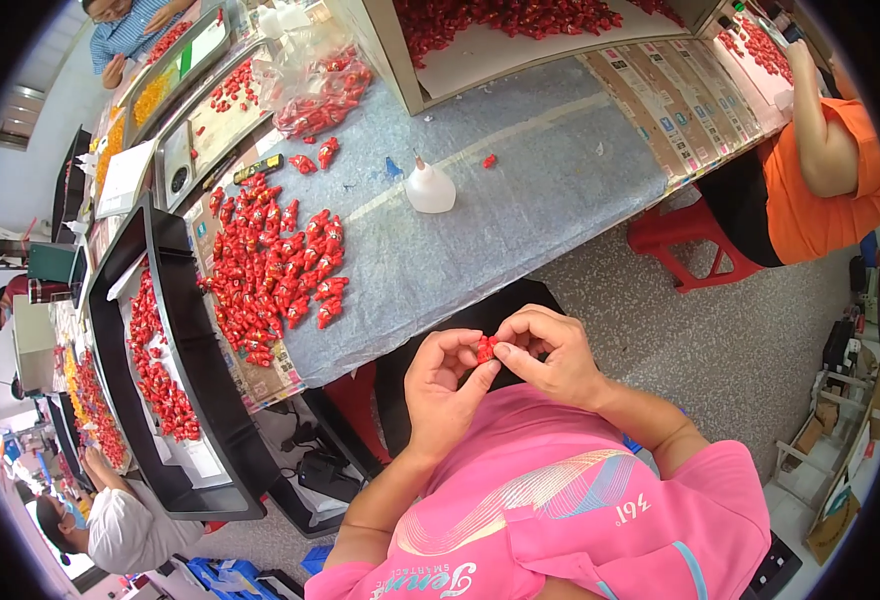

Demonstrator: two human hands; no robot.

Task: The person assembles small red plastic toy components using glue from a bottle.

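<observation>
Two hands meet close in front of the person's chest, over the dark gap below the table edge (430, 300), and pinch one small red piece (486, 349) between them. The left hand (442, 385) has its thumb and curled fingers closed on the piece's lower left side; the right hand (548, 352) closes thumb and forefinger on its right side, the other fingers arched above. Most of the piece is covered by fingertips, so its shape, its long axis and the way it points cannot be told; only a red sliver shows between the thumbs.

On the blue-grey table cover to the left lies a loose heap of red pieces (275, 270), each too small to make out in detail. Near the middle of the table stands a white squeeze bottle (429, 188) with a thin upright nozzle. A clear bag of red pieces (322, 85) sits farther back. A black tray (175, 330) runs along the left, partly cut by the dark rim. A neighbour in an orange shirt (825, 180) sits at right, head out of view.
</observation>
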